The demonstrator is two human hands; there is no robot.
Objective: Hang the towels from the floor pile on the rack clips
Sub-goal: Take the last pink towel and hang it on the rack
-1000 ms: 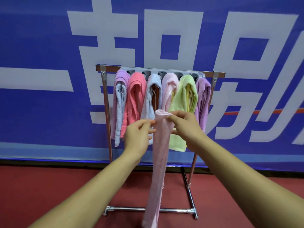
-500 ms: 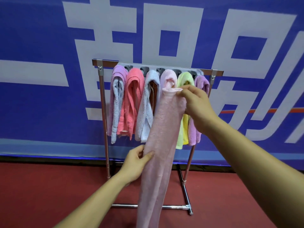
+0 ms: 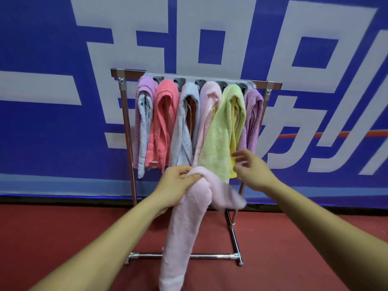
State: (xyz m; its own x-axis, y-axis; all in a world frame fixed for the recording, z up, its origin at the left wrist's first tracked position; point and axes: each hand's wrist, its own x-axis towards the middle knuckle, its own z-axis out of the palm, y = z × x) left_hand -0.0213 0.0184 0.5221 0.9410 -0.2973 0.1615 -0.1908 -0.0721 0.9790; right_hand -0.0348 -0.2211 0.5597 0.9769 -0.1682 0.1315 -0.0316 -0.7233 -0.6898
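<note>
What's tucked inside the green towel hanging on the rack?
A yellow towel shows inside the green towel, its lower edge peeking out. The green fold covers its top and how it is hung.

The pink towel [image 3: 184,227] runs off the bottom edge, its loose flap a blur. The hung towels [image 3: 218,131] cover most rack clips [image 3: 199,82]; the right hand [image 3: 254,171] is smeared too.

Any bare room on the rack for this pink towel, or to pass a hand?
Bare bar between the left post and the lilac towel; open space below the towels, above the base bar. The clip strip is crowded: six towels side by side, up to the right post.
</note>
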